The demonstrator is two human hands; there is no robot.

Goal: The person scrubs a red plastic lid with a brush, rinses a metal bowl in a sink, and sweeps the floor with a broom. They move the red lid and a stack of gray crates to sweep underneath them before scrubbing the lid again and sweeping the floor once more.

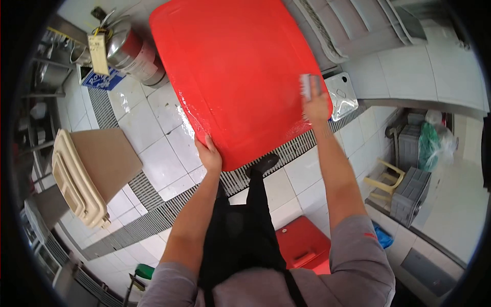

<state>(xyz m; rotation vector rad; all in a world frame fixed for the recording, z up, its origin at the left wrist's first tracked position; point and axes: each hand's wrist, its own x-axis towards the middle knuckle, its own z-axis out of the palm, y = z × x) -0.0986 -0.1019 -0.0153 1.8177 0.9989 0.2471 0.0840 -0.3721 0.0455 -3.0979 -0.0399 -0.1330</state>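
A large red plastic panel [235, 77] with rounded corners rises in front of me, wet and shiny along its left side. My left hand [208, 155] grips its lower left edge, the thumb lying on the red face. Near the panel's right edge, my right hand [316, 108] is closed on a scrub brush [315, 84]. The brush's pale bristles point left over the red surface. Just below the panel's bottom edge, my dark shoe [266, 162] stands by the floor drain grating [236, 183].
A metal cylinder with a yellow tag [98, 53] stands left of the panel. Nearer is a beige lidded bin [84, 174]. Grey plastic bins [358, 23] lie beyond the right side. Farther right are a yellow stool [386, 179] and grey crates [410, 194]. A red container [302, 240] sits behind me.
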